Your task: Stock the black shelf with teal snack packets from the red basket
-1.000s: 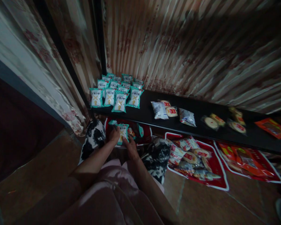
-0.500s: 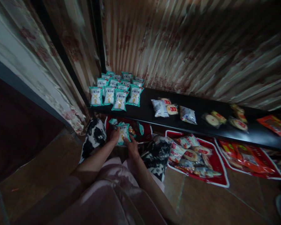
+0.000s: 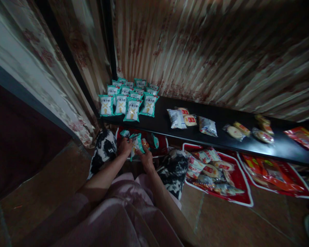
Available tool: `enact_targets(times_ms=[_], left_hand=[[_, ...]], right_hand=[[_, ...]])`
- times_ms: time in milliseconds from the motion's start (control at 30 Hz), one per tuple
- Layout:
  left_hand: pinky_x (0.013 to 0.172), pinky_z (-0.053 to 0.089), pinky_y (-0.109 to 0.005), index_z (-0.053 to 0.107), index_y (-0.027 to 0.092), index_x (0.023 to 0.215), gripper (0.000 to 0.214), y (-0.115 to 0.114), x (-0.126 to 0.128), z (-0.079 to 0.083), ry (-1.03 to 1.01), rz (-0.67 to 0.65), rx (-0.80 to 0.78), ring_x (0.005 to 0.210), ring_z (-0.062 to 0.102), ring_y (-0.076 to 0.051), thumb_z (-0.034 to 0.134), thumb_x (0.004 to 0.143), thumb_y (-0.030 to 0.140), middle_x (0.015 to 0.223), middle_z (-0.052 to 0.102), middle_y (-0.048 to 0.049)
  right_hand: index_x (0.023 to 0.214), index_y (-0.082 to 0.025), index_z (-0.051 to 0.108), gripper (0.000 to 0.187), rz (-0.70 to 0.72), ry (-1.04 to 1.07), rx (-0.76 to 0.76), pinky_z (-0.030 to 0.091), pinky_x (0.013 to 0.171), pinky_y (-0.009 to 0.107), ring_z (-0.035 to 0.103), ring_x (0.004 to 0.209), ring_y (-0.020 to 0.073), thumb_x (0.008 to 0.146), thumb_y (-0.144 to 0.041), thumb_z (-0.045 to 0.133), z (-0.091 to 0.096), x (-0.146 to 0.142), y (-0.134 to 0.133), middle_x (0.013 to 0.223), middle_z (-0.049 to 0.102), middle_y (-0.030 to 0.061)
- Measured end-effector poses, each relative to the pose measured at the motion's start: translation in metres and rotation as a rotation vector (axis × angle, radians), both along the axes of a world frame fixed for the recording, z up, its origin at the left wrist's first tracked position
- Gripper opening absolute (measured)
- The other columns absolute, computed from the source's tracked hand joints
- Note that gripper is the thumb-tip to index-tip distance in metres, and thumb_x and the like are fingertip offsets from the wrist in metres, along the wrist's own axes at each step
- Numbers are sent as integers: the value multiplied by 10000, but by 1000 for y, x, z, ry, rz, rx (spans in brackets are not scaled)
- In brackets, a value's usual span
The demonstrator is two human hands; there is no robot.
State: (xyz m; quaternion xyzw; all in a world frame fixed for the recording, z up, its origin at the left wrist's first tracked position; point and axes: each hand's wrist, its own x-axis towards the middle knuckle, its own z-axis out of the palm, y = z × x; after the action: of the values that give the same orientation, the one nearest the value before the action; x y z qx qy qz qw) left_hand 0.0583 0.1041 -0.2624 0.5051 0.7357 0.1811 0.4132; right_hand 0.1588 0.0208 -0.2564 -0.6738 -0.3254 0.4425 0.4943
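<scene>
A teal-and-white snack bag (image 3: 136,142) is between my two hands, above the red basket (image 3: 162,138) at my knees. My left hand (image 3: 125,147) grips its left edge, and my right hand (image 3: 146,158) has its lower right side. The bag is tilted and turned partly sideways. Other teal packets lie in the basket under it, partly hidden by my hands. On the left end of the black shelf (image 3: 159,118), several matching snack bags (image 3: 133,109) stand upright in rows.
Farther right on the shelf lie white packets (image 3: 176,118), round wrapped cakes (image 3: 234,131) and an orange packet (image 3: 302,138). Below its edge, a second red basket (image 3: 248,197) holds mixed snacks and a third (image 3: 307,195) holds orange packets. A striped curtain (image 3: 195,55) hangs behind.
The snack bag in my hands has turned from facing me to a tilted, more sideways position. My hands have stayed nearly in place, and the bags on the shelf are unchanged.
</scene>
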Motion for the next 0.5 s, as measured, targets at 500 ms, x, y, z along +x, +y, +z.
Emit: enact_targets(times_ms=[500], left_hand=[[774, 449, -296, 691, 174, 909, 278, 13, -14, 1, -15, -62, -24, 953, 647, -241, 465, 857, 327, 985, 712, -110]], right_hand=[[1260, -146, 579, 506, 295, -640, -176, 447, 944, 321, 595, 1119, 241, 790, -331, 605, 41, 1, 14, 1190, 647, 131]])
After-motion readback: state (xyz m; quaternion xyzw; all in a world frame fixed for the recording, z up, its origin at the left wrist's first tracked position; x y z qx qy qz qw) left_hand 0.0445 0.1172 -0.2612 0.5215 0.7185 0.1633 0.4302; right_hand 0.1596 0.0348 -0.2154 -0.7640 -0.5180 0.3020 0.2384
